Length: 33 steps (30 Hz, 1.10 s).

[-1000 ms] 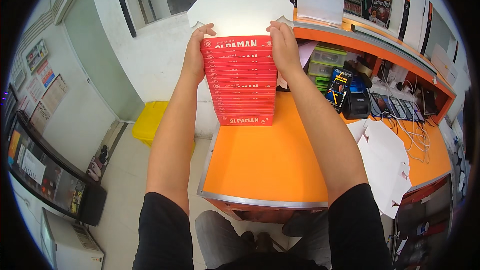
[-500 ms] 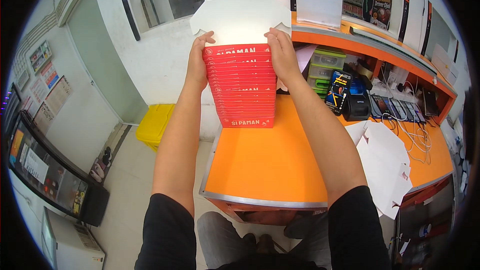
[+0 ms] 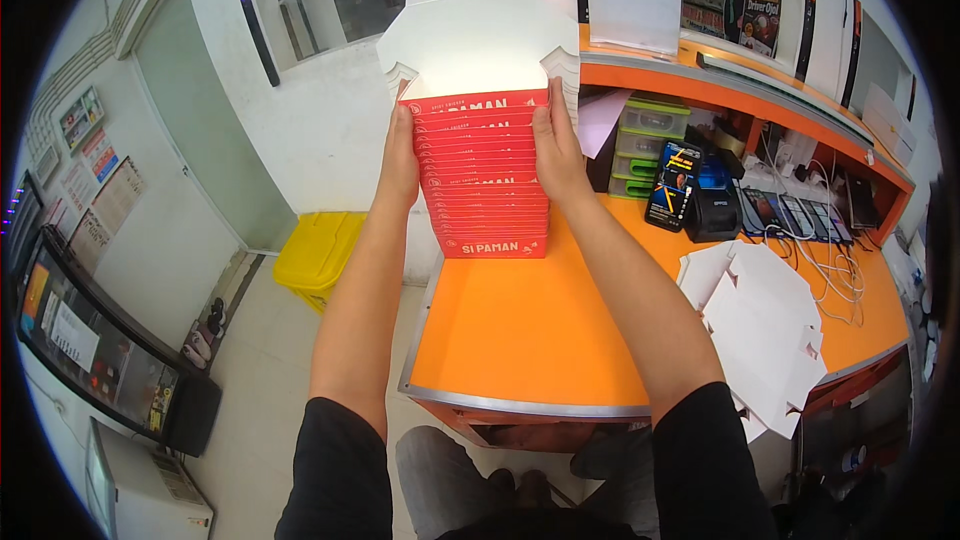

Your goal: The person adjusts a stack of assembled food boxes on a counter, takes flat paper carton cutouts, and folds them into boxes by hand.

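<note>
A tall stack of nested red cardboard food boxes (image 3: 485, 180) stands upright at the back of the orange table, its white open lids raised behind it. My left hand (image 3: 401, 155) lies along the stack's left side near the top, thumb at the front. On the opposite side my right hand (image 3: 557, 148) presses the upper boxes, its thumb also forward. Between them my hands hold the upper part of the stack. The fingers behind the lids are partly hidden. The uppermost box has a white inside, and its lid (image 3: 480, 25) leans back.
Flat white cardboard blanks (image 3: 770, 325) lie on the table's right, overhanging its front edge. Behind them are a phone (image 3: 674, 185), a black device (image 3: 713, 212), tangled white cables (image 3: 840, 275) and green-fronted drawers (image 3: 650, 120). A yellow bin (image 3: 318, 250) stands on the floor at left.
My hands have slid down from the top box's rear corners to the sides of the upper stack. The top box has settled slightly lower, and its inside shows more openly.
</note>
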Each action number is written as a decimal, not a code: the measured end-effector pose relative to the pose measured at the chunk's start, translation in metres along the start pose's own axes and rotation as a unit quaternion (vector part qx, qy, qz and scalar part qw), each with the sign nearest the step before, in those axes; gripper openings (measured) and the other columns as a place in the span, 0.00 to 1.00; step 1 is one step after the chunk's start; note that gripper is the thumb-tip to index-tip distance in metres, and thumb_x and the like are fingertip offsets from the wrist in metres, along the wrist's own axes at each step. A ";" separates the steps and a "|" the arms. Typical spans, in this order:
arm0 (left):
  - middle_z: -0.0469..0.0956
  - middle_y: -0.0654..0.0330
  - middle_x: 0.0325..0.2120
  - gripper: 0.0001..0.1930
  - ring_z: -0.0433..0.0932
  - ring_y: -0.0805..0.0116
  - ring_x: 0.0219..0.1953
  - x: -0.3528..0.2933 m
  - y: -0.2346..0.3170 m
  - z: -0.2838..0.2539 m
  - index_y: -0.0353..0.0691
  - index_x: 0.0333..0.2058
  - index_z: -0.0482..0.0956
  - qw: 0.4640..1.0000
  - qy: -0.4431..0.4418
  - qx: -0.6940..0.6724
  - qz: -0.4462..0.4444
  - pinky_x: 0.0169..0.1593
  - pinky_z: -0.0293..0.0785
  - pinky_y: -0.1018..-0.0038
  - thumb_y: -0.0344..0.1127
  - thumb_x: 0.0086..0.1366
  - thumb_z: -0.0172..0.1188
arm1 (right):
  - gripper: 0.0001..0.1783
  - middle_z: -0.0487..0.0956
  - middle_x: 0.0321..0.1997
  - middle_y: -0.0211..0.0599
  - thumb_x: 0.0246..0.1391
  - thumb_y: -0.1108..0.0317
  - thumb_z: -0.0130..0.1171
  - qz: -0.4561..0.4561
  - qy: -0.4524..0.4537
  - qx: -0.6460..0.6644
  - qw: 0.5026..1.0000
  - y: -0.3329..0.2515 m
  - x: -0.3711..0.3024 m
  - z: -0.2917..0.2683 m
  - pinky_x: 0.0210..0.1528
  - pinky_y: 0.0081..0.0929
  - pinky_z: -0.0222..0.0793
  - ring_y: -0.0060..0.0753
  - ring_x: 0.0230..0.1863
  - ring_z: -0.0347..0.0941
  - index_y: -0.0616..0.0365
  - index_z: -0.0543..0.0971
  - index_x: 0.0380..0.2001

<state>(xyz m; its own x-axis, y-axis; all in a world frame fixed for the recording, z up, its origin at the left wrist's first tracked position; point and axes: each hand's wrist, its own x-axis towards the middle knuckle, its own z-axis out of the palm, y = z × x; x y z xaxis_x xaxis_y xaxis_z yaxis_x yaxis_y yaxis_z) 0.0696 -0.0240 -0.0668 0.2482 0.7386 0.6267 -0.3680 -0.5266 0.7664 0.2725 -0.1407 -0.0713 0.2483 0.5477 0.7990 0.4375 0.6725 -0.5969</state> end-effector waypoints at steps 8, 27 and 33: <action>0.79 0.49 0.56 0.44 0.77 0.61 0.59 -0.012 0.019 0.022 0.33 0.64 0.70 0.999 0.018 0.031 -0.032 0.64 0.71 0.64 0.73 0.76 0.35 | 0.41 0.67 0.75 0.59 0.76 0.44 0.42 0.071 0.127 0.011 0.989 -0.010 -0.005 0.016 0.75 0.32 0.58 0.47 0.76 0.63 0.71 0.59 0.74; 0.81 0.60 0.45 0.21 0.76 0.66 0.54 0.024 0.026 0.006 0.38 0.45 0.79 0.937 -0.042 0.228 0.261 0.58 0.71 0.71 0.51 0.81 0.48 | 0.19 0.76 0.51 0.47 0.74 0.53 0.53 -0.219 0.092 -0.189 0.953 -0.010 0.031 -0.016 0.65 0.47 0.63 0.58 0.62 0.68 0.60 0.75 0.41; 0.80 0.62 0.40 0.23 0.73 0.73 0.41 0.026 0.014 0.002 0.36 0.43 0.78 0.931 0.035 0.248 0.265 0.49 0.70 0.75 0.53 0.81 0.48 | 0.20 0.72 0.41 0.46 0.72 0.55 0.56 -0.217 0.091 -0.199 0.951 -0.012 0.034 -0.015 0.53 0.43 0.64 0.54 0.45 0.67 0.61 0.70 0.34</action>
<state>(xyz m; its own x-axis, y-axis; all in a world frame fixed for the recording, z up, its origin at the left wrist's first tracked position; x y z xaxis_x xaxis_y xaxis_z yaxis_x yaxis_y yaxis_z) 0.0726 -0.0130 -0.0400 0.0832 0.3363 0.9381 0.0408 -0.9417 0.3340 0.2892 -0.1376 -0.0359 0.0994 0.1418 0.9849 0.8168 0.5536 -0.1622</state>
